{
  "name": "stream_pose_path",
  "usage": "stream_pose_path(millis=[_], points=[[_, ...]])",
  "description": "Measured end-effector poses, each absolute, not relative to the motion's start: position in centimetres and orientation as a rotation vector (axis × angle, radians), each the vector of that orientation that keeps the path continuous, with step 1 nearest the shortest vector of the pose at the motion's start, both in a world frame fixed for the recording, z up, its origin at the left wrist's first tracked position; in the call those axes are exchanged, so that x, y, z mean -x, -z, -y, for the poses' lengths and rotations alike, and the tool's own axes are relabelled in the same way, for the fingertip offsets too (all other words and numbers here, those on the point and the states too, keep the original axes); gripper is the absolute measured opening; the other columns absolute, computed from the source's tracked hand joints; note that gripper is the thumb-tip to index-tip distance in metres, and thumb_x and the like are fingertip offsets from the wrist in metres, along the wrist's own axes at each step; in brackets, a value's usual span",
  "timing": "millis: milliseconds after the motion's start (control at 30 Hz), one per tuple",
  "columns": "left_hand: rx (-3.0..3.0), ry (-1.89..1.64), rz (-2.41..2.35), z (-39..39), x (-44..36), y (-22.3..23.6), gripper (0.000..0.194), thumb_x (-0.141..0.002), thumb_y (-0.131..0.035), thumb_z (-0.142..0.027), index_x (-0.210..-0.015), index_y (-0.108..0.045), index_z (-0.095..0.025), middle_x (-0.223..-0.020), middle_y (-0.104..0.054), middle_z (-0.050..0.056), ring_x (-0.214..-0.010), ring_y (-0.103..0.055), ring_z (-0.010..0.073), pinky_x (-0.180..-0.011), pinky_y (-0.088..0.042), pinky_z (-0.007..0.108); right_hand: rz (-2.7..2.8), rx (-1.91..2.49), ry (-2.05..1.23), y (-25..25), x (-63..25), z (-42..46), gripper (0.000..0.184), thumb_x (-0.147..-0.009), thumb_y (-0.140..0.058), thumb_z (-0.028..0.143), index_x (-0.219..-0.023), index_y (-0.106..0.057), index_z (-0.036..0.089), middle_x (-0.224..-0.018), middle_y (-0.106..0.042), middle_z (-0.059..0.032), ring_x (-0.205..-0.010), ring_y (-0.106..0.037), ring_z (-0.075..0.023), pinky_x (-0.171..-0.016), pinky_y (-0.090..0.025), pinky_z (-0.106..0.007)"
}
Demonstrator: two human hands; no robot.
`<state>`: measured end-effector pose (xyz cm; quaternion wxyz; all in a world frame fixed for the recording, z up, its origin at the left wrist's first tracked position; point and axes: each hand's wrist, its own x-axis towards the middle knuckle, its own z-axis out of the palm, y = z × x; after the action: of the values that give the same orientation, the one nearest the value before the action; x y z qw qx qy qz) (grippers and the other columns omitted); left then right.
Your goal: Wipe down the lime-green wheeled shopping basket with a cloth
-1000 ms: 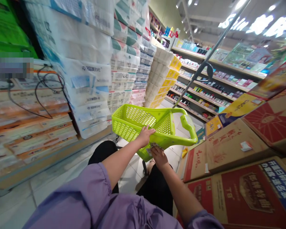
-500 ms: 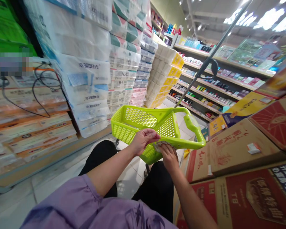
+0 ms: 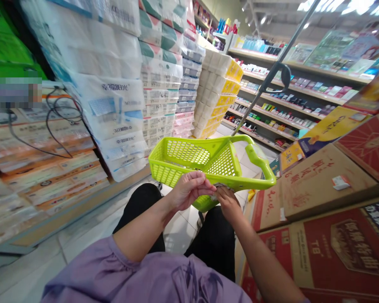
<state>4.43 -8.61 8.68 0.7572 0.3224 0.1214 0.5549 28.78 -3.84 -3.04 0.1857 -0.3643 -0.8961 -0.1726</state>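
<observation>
A lime-green plastic shopping basket on wheels (image 3: 189, 168) stands in front of my knees, its long handle loop pointing right. My right hand (image 3: 229, 202) lies against the basket's near side under the rim, fingers bent over a pale, crumpled cloth (image 3: 220, 185) that is mostly covered. Just left of it, my left hand (image 3: 191, 189) is pinched closed, fingertips close to the cloth and in front of the basket wall. Whether the pinch holds anything is too small to make out.
Stacked tissue packs (image 3: 113, 109) rise at the left, with a dangling black cable (image 3: 55, 126) beside them. Cardboard cartons (image 3: 325, 189) crowd my right side. A slanted metal pole (image 3: 259, 92) crosses before the product shelves (image 3: 281, 105) behind the basket.
My left hand has turned slightly, and its fingertips have come nearer the right hand. The right hand has shifted a little right and up along the basket side. The view has tilted slightly.
</observation>
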Motion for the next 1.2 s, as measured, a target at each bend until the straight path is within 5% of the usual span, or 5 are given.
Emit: stream_pose_path(millis=[333,500,633,1000,1200], points=[[-0.785,-1.259,-0.383,8.6,-4.7,-7.9,0.032,-0.067,-0.083,-0.034,-0.081,-0.062,-0.014,-0.077,-0.072,0.002,-0.076,-0.071,0.0153,-0.078,-0.058,0.027,2.290,0.938,0.480,-1.2,-27.3,5.3,0.044,-0.092,-0.038,0.011,-0.131,-0.056,0.021,-0.128,-0.060,-0.0086,-0.124,-0.049,-0.0230,-0.105,-0.041,-0.040],[-1.478,-1.419,-0.852,4.3,-7.6,-5.8,0.030,-0.087,-0.055,-0.024,-0.116,-0.060,-0.018,-0.125,-0.063,0.009,-0.122,-0.054,0.0221,-0.109,-0.038,0.041,2.163,1.252,0.656,-3.6,-27.1,4.2,0.048,-0.090,-0.042,0.012,-0.136,-0.050,0.023,-0.135,-0.055,-0.0086,-0.129,-0.041,-0.0285,-0.109,-0.025,-0.049],[-2.204,-1.018,-1.265,1.6,-9.3,-3.3,0.038,-0.091,-0.041,-0.017,-0.126,-0.055,-0.016,-0.133,-0.057,0.013,-0.129,-0.046,0.0258,-0.113,-0.029,0.049,2.270,1.296,0.673,-5.1,-29.4,3.8,0.047,-0.087,-0.045,0.012,-0.131,-0.053,0.027,-0.126,-0.062,-0.0046,-0.120,-0.048,-0.0246,-0.110,-0.020,-0.044],[-2.424,-1.075,-1.341,1.7,-8.9,-0.2,0.059,-0.092,-0.039,-0.024,-0.147,-0.022,-0.011,-0.152,-0.031,0.018,-0.143,-0.024,0.0262,-0.114,-0.027,0.046,2.102,1.510,0.658,-7.5,-31.2,4.1,0.028,-0.079,-0.054,0.021,-0.106,-0.065,0.023,-0.103,-0.069,-0.0062,-0.092,-0.055,-0.0249,-0.089,-0.034,-0.038],[-2.547,-0.923,-1.406,1.3,-8.1,-0.1,0.041,-0.094,-0.040,-0.029,-0.130,-0.049,-0.011,-0.132,-0.056,0.016,-0.131,-0.044,0.0282,-0.113,-0.030,0.049,1.934,1.419,0.351,-8.4,-30.8,4.3,0.034,-0.077,-0.047,0.015,-0.107,-0.061,0.018,-0.099,-0.067,-0.0085,-0.089,-0.058,-0.0225,-0.082,-0.044,-0.036]])
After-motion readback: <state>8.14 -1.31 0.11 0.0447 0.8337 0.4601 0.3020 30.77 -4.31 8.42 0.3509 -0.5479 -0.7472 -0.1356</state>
